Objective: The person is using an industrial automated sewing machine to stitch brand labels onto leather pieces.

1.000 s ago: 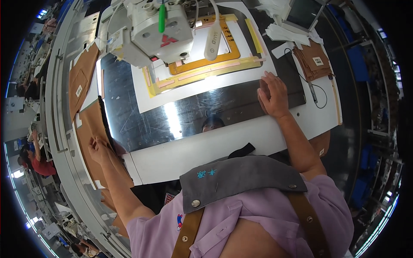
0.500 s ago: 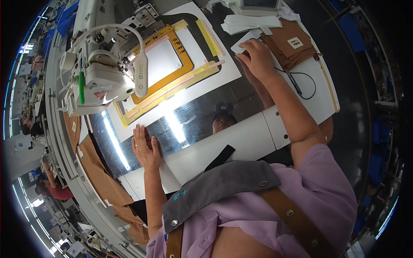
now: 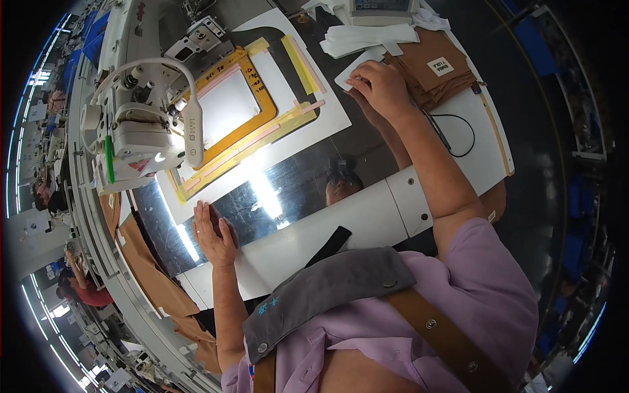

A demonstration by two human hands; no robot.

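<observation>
Partly hidden from me
My right hand [image 3: 381,88] covers part of the white flat piece [image 3: 358,63]; the far screen [image 3: 383,12] is cut off.

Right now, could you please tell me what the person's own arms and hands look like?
Short, light-purple fabric sleeves leave both forearms bare. The left hand and right hand are gloveless; a small, pale, narrow band, probably a ring, shows on one left finger. No cables or markings are visible on either arm.
</observation>
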